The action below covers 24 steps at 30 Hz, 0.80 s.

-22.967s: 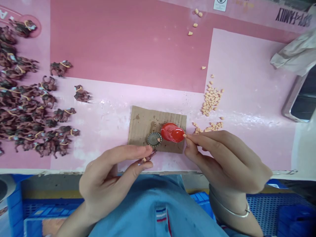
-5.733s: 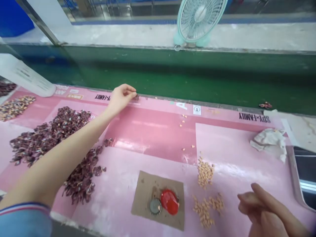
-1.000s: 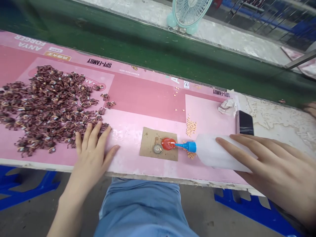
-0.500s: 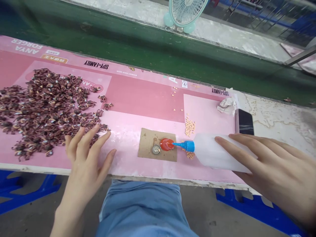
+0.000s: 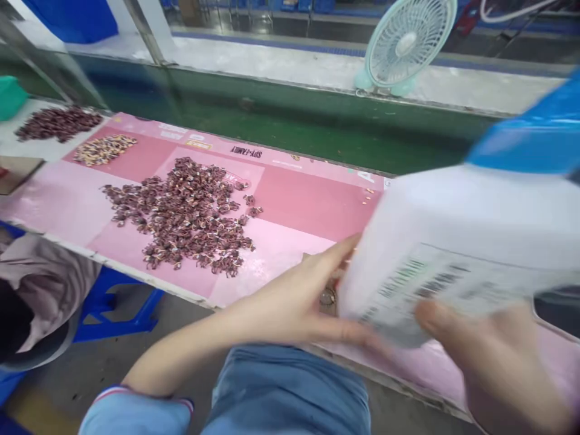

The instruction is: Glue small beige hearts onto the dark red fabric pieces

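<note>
Pink workbench [image 5: 308, 205], bottle [image 5: 453, 241] in right hand [image 5: 498, 374]

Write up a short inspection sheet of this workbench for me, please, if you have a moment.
Surface: pink printed sheet covering the bench, with scattered specks near its far edge.
Job's things: dark brown figurines in a large pile; metal crown cap mostly hidden behind the hands.
Clutter: cardboard piece at the far left end; smaller heaps beyond the main pile.
Grippers: right hand grips white plastic bottle, blue-capped, raised and blurred; left hand reaches beside it, contact unclear.
Cables: nothing seen.
Surroundings: pale green fan beyond the green panel; blue stool below the bench.
</note>
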### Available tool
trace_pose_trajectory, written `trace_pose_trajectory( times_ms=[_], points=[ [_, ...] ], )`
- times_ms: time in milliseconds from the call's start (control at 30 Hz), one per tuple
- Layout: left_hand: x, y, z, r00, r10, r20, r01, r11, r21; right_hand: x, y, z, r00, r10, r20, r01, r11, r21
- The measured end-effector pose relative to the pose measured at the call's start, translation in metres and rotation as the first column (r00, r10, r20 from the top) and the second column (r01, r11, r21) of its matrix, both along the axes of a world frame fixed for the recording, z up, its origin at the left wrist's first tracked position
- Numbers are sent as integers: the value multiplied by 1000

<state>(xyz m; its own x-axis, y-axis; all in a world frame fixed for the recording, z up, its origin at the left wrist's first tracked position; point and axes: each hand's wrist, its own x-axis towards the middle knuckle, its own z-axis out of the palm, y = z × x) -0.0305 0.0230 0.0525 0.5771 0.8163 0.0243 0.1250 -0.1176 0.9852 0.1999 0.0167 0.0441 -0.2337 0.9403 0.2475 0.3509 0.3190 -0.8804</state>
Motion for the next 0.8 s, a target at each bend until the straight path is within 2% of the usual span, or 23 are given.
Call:
trace_pose_trajectory(
  times_ms=[33, 100, 167, 267, 367, 433, 533, 600, 700, 767, 800],
  points=[
    [1, 11, 1, 998, 41, 53, -40, 999, -22, -18, 12, 3, 998, 41, -51, -39, 999, 31],
    [-7, 40, -2, 980, 199, 20, -200, 979, 34, -41, 33, 10, 999, 33, -33, -28, 990, 136],
    [-29, 77, -8, 905, 414, -97, -392, 901, 185, -41, 44, 13, 997, -63, 49, 49, 966, 252],
    [-78, 144, -15, 728, 665, -167, -603, 737, 307, -12, 46, 1, 976, -171, 138, 116, 935, 336],
    [-128, 203, -17, 529, 823, -208, -730, 566, 383, 30, 39, -25, 956, -267, 118, 227, 935, 274],
    [-151, 229, -18, 444, 867, -227, -758, 498, 420, 54, 35, -41, 930, -347, 124, 314, 923, 223],
    [-170, 251, -25, 358, 909, -214, -775, 417, 475, 76, 35, -55, 869, -423, 257, 372, 901, 224],
    [-176, 258, -33, 320, 924, -208, -774, 381, 506, 79, 41, -58, 842, -382, 381, 316, 922, 226],
    [-181, 264, -45, 295, 927, -234, -741, 376, 556, 72, 62, -62, 824, -265, 500, 191, 962, 196],
    [-185, 264, -49, 311, 910, -275, -687, 415, 596, 65, 80, -68, 818, -231, 526, 154, 970, 187],
    [-188, 263, -49, 340, 886, -314, -637, 463, 617, 62, 89, -72, 813, -216, 540, 137, 973, 183]
  ],
)
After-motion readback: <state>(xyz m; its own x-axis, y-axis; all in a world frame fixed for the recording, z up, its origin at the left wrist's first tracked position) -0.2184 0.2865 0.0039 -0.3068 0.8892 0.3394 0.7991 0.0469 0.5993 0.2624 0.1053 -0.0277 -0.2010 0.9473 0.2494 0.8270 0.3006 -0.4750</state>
